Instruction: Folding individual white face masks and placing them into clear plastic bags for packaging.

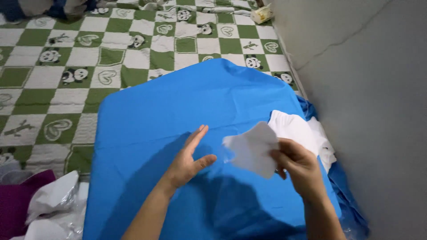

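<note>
Right hand (299, 165): grip pinched on white cloth piece (252, 149), raised above blue sheet (178, 133).
Left hand (189, 160): grip wide, fingers straight (holding nothing), hovering over the sheet.
White garment (298, 129): beside wall.

The white piece (252, 150) held in the right hand (299, 166) is motion-blurred, so whether it is cloth or paper cannot be told; it covers that hand's fingertips. Both forearms run off the bottom edge. The blue sheet (178, 115) hides the surface beneath it and is cut off below. The purple cloth (18, 200) and crumpled plastic (53, 200) are cropped at the lower left corner.
</note>
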